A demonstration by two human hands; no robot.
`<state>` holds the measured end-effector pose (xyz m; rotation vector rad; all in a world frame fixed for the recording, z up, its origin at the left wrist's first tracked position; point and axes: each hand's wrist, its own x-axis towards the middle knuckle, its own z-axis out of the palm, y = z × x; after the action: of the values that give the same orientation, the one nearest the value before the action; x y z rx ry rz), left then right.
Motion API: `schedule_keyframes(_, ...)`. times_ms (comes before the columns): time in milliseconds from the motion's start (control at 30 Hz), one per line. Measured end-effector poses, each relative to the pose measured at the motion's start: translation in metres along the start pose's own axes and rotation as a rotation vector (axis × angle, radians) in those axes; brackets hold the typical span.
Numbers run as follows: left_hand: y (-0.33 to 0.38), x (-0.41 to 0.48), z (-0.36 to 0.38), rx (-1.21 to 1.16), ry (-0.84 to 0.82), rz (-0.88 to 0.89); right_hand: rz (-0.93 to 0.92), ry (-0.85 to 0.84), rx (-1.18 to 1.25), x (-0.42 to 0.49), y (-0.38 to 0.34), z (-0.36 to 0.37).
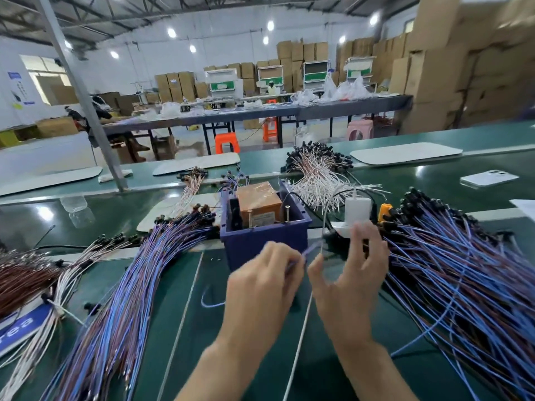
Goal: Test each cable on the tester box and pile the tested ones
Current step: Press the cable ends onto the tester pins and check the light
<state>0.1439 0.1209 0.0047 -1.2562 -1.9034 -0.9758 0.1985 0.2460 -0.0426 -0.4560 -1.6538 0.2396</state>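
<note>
The tester box (262, 237) is a dark blue open bin holding an orange block and two upright metal pins, at the middle of the green bench. My left hand (260, 285) pinches the end of a blue cable (311, 248) just in front of the box. My right hand (351, 273) is beside it, thumb and forefinger pinching a thin white wire (322, 230) that rises toward the box. A fan of blue and purple cables (130, 285) lies to the left, and a larger heap (463, 273) to the right.
A white adapter on a power strip (357, 212) stands right of the box. White-wired cables (318, 175) lie behind it, brown and white bundles (34, 273) far left. A phone (489, 178) lies at right. A metal post (95, 117) stands at back left.
</note>
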Motion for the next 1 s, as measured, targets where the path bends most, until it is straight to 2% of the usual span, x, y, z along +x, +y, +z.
schedule_keyframes(67,0.0,-0.009,0.014,0.011,-0.094,0.169,-0.103,-0.12,-0.034,-0.002,0.003,0.0)
schedule_keyframes(133,-0.003,-0.013,0.019,-0.001,-0.135,0.272,-0.095,-0.216,-0.017,-0.005,0.01,-0.001)
schedule_keyframes(167,-0.005,-0.015,0.019,-0.003,-0.147,0.289,-0.008,-0.235,0.016,-0.006,0.014,-0.001)
schedule_keyframes(267,-0.015,-0.019,0.016,0.028,-0.164,0.288,0.432,-0.218,0.165,-0.003,0.02,0.005)
schedule_keyframes(400,-0.025,-0.02,0.006,0.001,-0.168,0.213,0.783,-0.045,0.465,0.005,0.032,0.008)
schedule_keyframes(467,-0.029,-0.021,0.003,-0.026,-0.157,0.162,1.037,0.035,0.643,0.01,0.037,0.007)
schedule_keyframes(533,-0.031,-0.022,0.003,0.016,-0.149,0.148,1.217,0.049,0.802,0.015,0.04,0.005)
schedule_keyframes(667,-0.037,-0.025,0.013,0.171,-0.147,0.192,1.326,-0.059,1.203,0.02,0.034,0.0)
schedule_keyframes(767,-0.04,-0.03,0.023,0.212,-0.159,0.224,1.426,-0.206,1.513,0.019,0.023,0.0)
schedule_keyframes(867,-0.039,-0.033,0.029,0.203,-0.153,0.251,1.484,-0.4,1.524,0.015,0.014,0.003)
schedule_keyframes(933,-0.038,-0.033,0.029,0.184,-0.117,0.229,1.427,-0.554,1.467,0.01,0.008,0.006)
schedule_keyframes(1000,-0.036,-0.032,0.026,0.131,-0.076,0.127,1.316,-0.689,1.391,0.006,0.003,0.008)
